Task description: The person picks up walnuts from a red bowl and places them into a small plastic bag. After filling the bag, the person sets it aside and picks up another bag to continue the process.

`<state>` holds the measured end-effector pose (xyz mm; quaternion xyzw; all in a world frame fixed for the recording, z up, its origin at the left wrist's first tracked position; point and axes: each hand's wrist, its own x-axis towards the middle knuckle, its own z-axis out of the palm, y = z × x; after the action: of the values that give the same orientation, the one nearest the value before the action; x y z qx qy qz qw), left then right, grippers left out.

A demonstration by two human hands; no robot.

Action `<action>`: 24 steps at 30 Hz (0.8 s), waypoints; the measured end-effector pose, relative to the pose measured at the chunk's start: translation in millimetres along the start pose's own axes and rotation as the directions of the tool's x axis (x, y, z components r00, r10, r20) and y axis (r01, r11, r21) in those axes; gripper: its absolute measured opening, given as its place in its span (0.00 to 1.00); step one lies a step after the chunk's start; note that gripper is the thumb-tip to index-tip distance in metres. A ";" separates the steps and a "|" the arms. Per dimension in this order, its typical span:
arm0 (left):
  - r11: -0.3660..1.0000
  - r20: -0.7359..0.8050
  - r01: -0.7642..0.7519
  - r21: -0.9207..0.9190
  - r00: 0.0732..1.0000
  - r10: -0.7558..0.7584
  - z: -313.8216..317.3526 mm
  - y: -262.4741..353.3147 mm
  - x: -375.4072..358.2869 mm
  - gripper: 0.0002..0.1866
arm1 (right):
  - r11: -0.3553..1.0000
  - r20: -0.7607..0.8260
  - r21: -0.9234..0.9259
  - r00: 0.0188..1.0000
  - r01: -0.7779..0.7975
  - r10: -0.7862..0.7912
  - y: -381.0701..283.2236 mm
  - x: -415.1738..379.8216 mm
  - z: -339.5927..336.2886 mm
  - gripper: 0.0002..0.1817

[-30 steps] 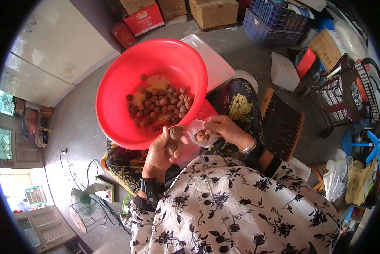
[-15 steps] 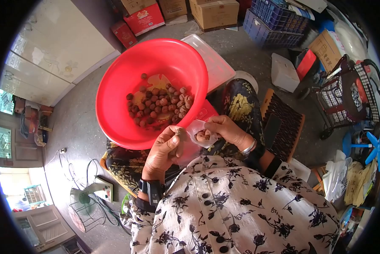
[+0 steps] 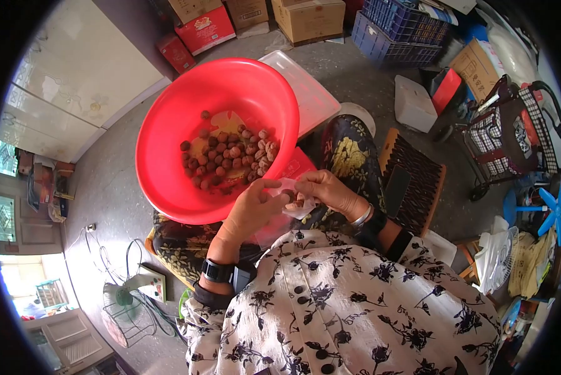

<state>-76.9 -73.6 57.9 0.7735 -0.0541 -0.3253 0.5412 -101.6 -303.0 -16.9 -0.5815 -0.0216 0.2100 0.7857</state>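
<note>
A large red basin (image 3: 161, 150) holds many brown, wrinkled round balls (image 3: 233, 152), gathered toward its right side. Just off the basin's lower right rim is a small clear plastic bag (image 3: 300, 211) with several brown balls inside. My right hand (image 3: 332, 192) pinches the upper edge of this bag. At the bag's mouth, my left hand (image 3: 253, 209) has closed its fingers around a brown ball (image 3: 288, 195). Another sheet of clear plastic lies below my left hand, over the lap.
A white plastic lid or box (image 3: 311, 94) lies behind the basin. To the right are a wooden beaded mat (image 3: 418, 203) with a phone (image 3: 397, 187) and a checkered cart (image 3: 505, 137). A fan (image 3: 124, 300) stands lower left; cardboard boxes (image 3: 308, 19) and blue crates (image 3: 396, 37) sit at the back.
My left hand has moved right and up, bringing its ball to the bag's mouth. My right hand still holds the bag. The whole view has shifted slightly.
</note>
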 end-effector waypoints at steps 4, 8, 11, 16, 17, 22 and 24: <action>0.940 0.147 -0.070 -0.333 0.981 0.125 -4.3 -17.1 2.3 0.21 | 0.999 0.007 -0.022 0.999 -0.032 0.033 -3.9 -1.1 -0.2 0.14; 0.647 0.197 -0.004 -0.763 0.951 0.238 -1.6 -3.1 -12.5 0.21 | 0.996 -0.005 -0.086 1.000 0.016 -0.017 2.0 1.8 -1.5 0.14; 0.543 0.209 0.002 -0.840 0.924 0.319 -3.9 -7.1 -13.8 0.23 | 0.999 -0.003 -0.045 1.000 0.021 -0.021 -2.3 -0.1 1.0 0.14; 0.510 0.185 -0.009 -0.860 0.927 0.328 -7.3 -21.3 -14.0 0.24 | 0.998 0.000 -0.032 0.999 0.045 -0.045 -1.9 0.0 2.3 0.14; 0.500 0.171 -0.010 -0.866 0.933 0.315 -7.3 -24.8 -14.2 0.24 | 0.999 -0.003 -0.014 0.999 0.046 -0.046 -1.4 0.4 2.1 0.14; 0.501 0.133 -0.032 -0.865 0.948 0.288 -2.9 -27.0 -18.8 0.23 | 0.999 -0.019 -0.029 0.999 -0.027 0.026 -8.9 -2.4 3.7 0.15; 0.514 0.114 -0.057 -0.856 0.949 0.295 -3.5 -28.3 -19.0 0.23 | 0.999 -0.028 -0.038 0.999 -0.033 0.032 -8.9 -2.5 4.0 0.16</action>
<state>-97.4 -50.9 42.4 0.3593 -0.0355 -0.3462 0.8659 -102.3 -302.3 -6.9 -0.5995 -0.0053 0.2141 0.7712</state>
